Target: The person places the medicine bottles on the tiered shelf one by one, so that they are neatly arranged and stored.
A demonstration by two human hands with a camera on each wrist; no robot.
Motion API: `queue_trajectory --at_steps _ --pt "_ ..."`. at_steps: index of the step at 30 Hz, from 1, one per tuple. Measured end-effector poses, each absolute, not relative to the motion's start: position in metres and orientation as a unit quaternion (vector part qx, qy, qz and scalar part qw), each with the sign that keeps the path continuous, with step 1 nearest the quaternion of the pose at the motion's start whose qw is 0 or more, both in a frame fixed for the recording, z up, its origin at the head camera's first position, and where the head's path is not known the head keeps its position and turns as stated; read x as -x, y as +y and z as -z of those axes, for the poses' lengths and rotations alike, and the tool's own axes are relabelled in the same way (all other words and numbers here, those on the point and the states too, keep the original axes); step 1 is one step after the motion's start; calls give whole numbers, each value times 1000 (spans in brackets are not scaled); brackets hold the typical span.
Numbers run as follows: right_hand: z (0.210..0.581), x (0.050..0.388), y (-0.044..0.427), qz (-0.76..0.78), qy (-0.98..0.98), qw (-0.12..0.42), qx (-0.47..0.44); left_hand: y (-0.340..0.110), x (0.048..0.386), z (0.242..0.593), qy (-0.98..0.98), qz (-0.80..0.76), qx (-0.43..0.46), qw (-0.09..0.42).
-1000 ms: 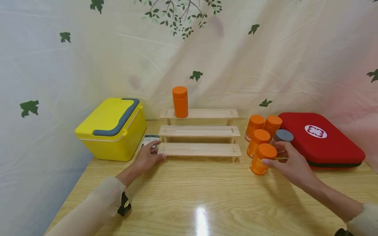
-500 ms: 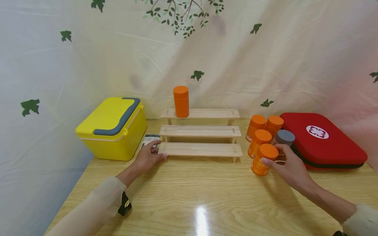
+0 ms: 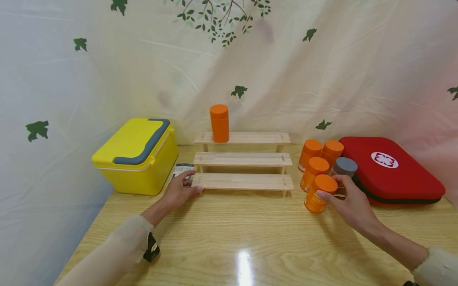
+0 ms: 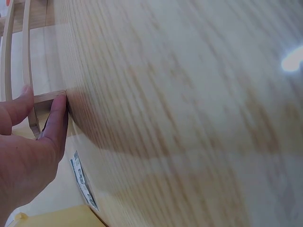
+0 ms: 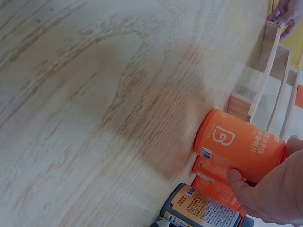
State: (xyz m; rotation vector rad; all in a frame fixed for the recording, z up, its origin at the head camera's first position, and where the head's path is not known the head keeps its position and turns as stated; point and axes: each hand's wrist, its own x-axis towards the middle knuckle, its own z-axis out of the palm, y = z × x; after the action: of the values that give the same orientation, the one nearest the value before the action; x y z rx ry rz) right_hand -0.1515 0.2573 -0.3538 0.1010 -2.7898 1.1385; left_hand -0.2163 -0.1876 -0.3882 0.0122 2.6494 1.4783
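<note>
My left hand pinches the left end of the lowest tier of a three-step wooden display rack. In the left wrist view its thumb and fingers lie about a leg of the rack. On the right, my right hand grips the nearest orange pill bottle near its lid. That bottle stands upright on the table in front of several other orange bottles and a grey-lidded bottle. One taller orange bottle stands on the top tier, left of the middle.
A yellow box with a grey handle stands left of the rack. A printed packet lies between them, partly behind my left hand. Behind the bottles, a red first-aid case lies on the wooden table. A leaf-patterned cloth hangs at the back.
</note>
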Motion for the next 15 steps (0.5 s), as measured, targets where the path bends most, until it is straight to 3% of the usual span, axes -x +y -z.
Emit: queue_trajectory --at_steps 15 --pt "319 153 244 -397 -899 144 -117 -188 216 389 866 -498 -2 57"
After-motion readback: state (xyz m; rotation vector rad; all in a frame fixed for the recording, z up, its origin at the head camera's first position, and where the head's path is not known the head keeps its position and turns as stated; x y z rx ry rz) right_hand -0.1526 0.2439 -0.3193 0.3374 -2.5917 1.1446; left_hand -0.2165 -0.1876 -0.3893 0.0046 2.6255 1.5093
